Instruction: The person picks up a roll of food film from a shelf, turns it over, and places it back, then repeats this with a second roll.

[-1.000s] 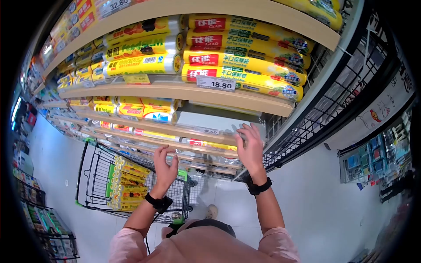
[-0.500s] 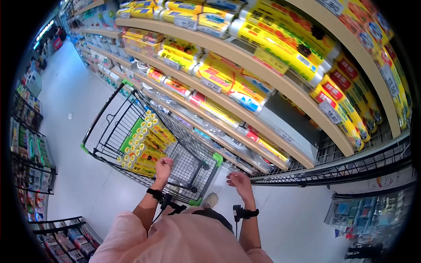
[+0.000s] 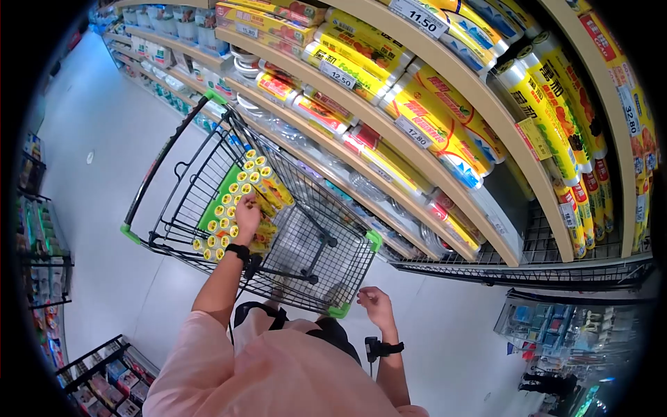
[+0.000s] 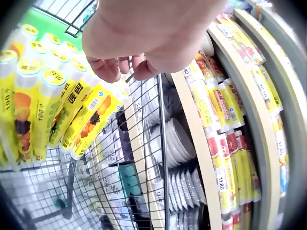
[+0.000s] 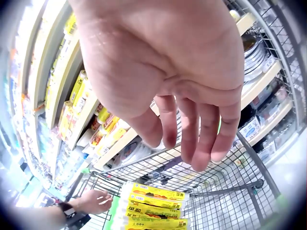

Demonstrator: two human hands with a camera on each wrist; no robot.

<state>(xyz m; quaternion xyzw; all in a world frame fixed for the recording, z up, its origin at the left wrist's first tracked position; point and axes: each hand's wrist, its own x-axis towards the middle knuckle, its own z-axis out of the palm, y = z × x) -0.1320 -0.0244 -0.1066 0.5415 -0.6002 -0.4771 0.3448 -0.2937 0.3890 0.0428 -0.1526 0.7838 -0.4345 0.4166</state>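
Observation:
My left hand (image 3: 248, 217) hangs over the yellow rolls of food bags (image 3: 275, 190) standing upright in the shopping cart (image 3: 306, 240). In the left wrist view its fingers (image 4: 108, 71) curl loosely with nothing between them, close above the rolls' white ends. My right hand (image 3: 376, 306) is lower, beside the cart's near green corner (image 3: 339, 310). Seen in the right wrist view, its fingers (image 5: 192, 139) hang relaxed and hold nothing. The rolls are packed in rows against the cart's green panel (image 3: 221, 198), and part of them is hidden behind the left hand.
Curved shelves (image 3: 410, 142) with yellow bag rolls and price tags rise along the cart's far right side. A black wire rack (image 3: 528, 274) ends the shelving. Display racks (image 3: 104, 375) stand at lower left, with pale floor (image 3: 104, 215) between.
Both hands have come down from the shelf front. The left moved over the rolls in the cart, the right beside the cart. The view has turned left toward the cart.

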